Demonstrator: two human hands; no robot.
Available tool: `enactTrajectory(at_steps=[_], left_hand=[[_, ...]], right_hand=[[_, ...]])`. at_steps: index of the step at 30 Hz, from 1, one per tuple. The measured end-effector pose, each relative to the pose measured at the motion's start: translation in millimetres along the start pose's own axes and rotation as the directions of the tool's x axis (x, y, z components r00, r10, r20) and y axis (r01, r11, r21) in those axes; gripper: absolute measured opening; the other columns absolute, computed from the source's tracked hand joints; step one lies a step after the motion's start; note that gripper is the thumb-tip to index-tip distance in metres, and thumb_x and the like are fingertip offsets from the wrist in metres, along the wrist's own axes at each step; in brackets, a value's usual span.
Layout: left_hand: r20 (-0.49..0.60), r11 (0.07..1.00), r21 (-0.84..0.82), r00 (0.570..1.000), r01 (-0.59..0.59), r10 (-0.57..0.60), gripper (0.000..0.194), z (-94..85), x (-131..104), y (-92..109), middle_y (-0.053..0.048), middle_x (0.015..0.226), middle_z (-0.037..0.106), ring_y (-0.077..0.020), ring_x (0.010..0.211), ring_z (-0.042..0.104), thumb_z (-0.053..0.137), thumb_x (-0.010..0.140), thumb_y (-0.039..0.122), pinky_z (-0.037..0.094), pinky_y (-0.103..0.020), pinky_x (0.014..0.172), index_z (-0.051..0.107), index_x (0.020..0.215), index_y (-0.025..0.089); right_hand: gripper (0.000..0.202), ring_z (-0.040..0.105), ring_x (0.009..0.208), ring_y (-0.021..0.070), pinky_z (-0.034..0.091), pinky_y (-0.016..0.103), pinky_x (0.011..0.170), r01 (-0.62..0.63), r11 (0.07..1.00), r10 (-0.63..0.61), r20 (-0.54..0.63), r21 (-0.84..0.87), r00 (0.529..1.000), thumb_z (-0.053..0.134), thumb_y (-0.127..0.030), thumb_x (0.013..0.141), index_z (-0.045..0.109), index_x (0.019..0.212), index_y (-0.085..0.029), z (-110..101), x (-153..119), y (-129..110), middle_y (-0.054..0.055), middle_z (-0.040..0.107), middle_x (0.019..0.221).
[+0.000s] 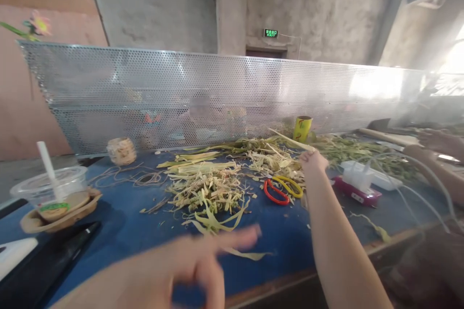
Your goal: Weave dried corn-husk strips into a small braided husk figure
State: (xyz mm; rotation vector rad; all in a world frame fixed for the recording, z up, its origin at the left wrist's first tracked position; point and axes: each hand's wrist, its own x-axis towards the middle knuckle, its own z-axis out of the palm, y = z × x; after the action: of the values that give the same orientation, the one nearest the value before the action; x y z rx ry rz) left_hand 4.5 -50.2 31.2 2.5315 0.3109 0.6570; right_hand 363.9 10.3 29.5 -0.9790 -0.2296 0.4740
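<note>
My left hand [195, 263] is low in the foreground, blurred, its index finger stretched out and its other fingers apart, with nothing in it. Farther off, my right hand [312, 159] pinches a long pale dry strip [290, 140] that points up and to the left. A heap of dried plant strips [208, 186] lies mid-table on the blue surface [134, 241]. More dry pieces [271, 160] are spread just left of my right hand. Scissors with one red handle and one yellow handle [277, 193] lie between the heap and my right forearm.
At left are a plastic cup [58, 198] with a straw in a cardboard holder and a dark tablet [54, 260]. A twine ball [122, 151] and a yellow-green roll [302, 129] stand near the perforated screen [163, 101]. A purple power strip [357, 192] and another person's hand [440, 142] are at right.
</note>
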Motion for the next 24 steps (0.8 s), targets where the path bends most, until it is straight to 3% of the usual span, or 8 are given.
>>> enactTrajectory(at_steps=[3,5,8,12,15,18,22,24], left_hand=[[-0.029,0.864,-0.448,0.962,0.230,-0.272,0.066,-16.9,48.5,-21.7,0.000,0.063,0.068,-0.0143,0.055,0.063,0.063,0.077,0.017,0.052,-0.030,0.058,0.034,0.136,0.018],[-0.162,0.714,-0.654,0.877,0.248,-0.453,0.061,-25.8,90.7,-42.5,-0.005,0.068,0.069,-0.0146,0.058,0.063,0.067,0.073,0.017,0.052,-0.030,0.062,0.043,0.128,0.011],[-0.353,0.721,-0.676,0.794,0.150,-0.496,0.049,-35.6,157.8,-76.3,-0.010,0.088,0.068,-0.0162,0.077,0.064,0.063,0.078,0.017,0.052,-0.032,0.074,0.046,0.123,0.010],[-0.514,0.763,-0.637,0.679,0.106,-0.523,0.034,-29.8,225.7,-111.1,-0.010,0.116,0.056,-0.0215,0.097,0.058,0.053,0.086,0.030,0.050,-0.042,0.080,0.052,0.117,0.015],[-0.419,0.769,-0.602,0.735,0.214,-0.532,0.034,-7.7,246.3,-125.3,-0.010,0.116,0.056,-0.0215,0.097,0.058,0.053,0.086,0.030,0.050,-0.042,0.080,0.052,0.116,0.015],[-0.308,0.795,-0.525,0.803,0.303,-0.509,0.032,8.5,244.8,-131.3,-0.010,0.117,0.056,-0.0210,0.097,0.058,0.052,0.087,0.029,0.050,-0.042,0.080,0.052,0.116,0.017],[-0.260,0.848,-0.417,0.851,0.326,-0.455,0.040,-7.8,221.9,-129.0,-0.011,0.119,0.056,-0.0223,0.097,0.060,0.054,0.085,0.022,0.048,-0.043,0.083,0.045,0.123,0.016],[-0.247,0.871,-0.370,0.869,0.324,-0.428,0.067,-24.6,201.8,-121.1,-0.017,0.126,0.054,-0.0251,0.111,0.055,0.061,0.076,0.014,0.042,-0.038,0.091,0.030,0.136,0.018]], right_hand=[[0.029,0.059,0.090,0.0173,0.051,0.037,0.076,0.068,0.994,-0.066,-0.027,0.084,0.997,0.052,-0.031,0.089,0.053,0.112,-0.014,2.4,0.5,2.9,0.007,0.058,0.109],[0.020,0.056,0.063,0.0098,0.048,0.025,0.057,0.146,0.980,-0.145,-0.012,0.132,0.989,0.047,-0.031,0.090,0.056,0.090,-0.013,6.2,-2.8,3.3,0.002,0.059,0.080],[0.031,0.032,0.039,0.0047,0.029,0.018,0.038,0.291,0.936,-0.301,0.022,0.197,0.953,0.042,-0.031,0.090,0.038,0.062,-0.019,8.4,-9.8,0.6,-0.008,0.035,0.049],[0.032,0.027,0.038,0.0057,0.024,0.019,0.038,0.473,0.845,-0.493,0.024,0.250,0.869,0.038,-0.042,0.087,0.028,0.064,-0.022,6.4,-18.4,-5.7,-0.010,0.028,0.047],[0.033,0.026,0.038,0.0059,0.025,0.020,0.039,0.506,0.827,-0.546,0.130,0.245,0.828,0.039,-0.048,0.084,0.028,0.066,-0.023,8.0,-22.2,-5.8,-0.010,0.027,0.048],[0.035,0.026,0.036,0.0055,0.023,0.020,0.037,0.424,0.888,-0.461,0.367,0.179,0.808,0.047,-0.050,0.079,0.029,0.065,-0.023,13.6,-24.4,-1.7,-0.010,0.028,0.045],[0.038,0.026,0.033,0.0043,0.021,0.019,0.035,0.270,0.963,-0.199,0.680,0.001,0.706,0.053,-0.052,0.073,0.032,0.063,-0.022,23.2,-34.2,2.5,-0.011,0.029,0.042],[0.036,0.027,0.032,0.0039,0.022,0.018,0.034,0.220,0.972,-0.069,0.784,-0.087,0.617,0.052,-0.051,0.073,0.034,0.063,-0.022,28.9,-46.0,4.0,-0.011,0.031,0.042]])
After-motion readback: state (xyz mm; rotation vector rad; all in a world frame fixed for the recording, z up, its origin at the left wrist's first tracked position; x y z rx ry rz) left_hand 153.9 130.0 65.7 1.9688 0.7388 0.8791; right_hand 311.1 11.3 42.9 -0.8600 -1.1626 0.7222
